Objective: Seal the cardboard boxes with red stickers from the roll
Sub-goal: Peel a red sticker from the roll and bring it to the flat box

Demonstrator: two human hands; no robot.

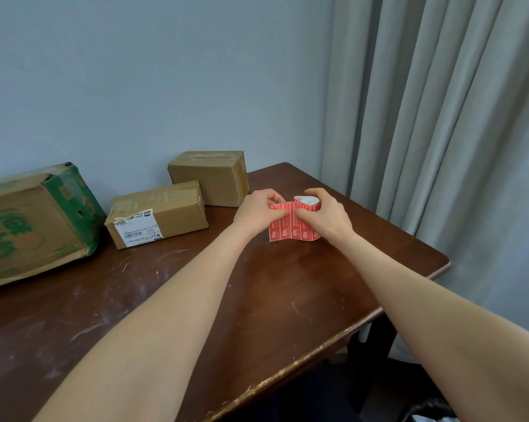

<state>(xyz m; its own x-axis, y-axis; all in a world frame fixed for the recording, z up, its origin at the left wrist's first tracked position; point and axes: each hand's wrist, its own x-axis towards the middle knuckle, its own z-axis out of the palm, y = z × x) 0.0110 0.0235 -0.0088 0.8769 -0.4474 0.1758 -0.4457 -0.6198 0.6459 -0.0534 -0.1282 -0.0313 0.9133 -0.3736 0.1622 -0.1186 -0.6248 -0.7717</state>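
Sticker strip (292, 228) (roll (308, 200) at right end) runs sideways, pinched by left hand (255, 213) and right hand (328, 216).

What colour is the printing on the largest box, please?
Green, on the largest box; head view.

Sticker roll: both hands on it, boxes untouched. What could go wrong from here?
1. The unrolled strip hangs curled between the left hand, which pinches it, and the right hand, which grips the sticker roll. A peeled sticker may fold onto itself or stick to the fingers.
2. The labelled box has wrinkled tape on top, so a sticker might not lie flat there.
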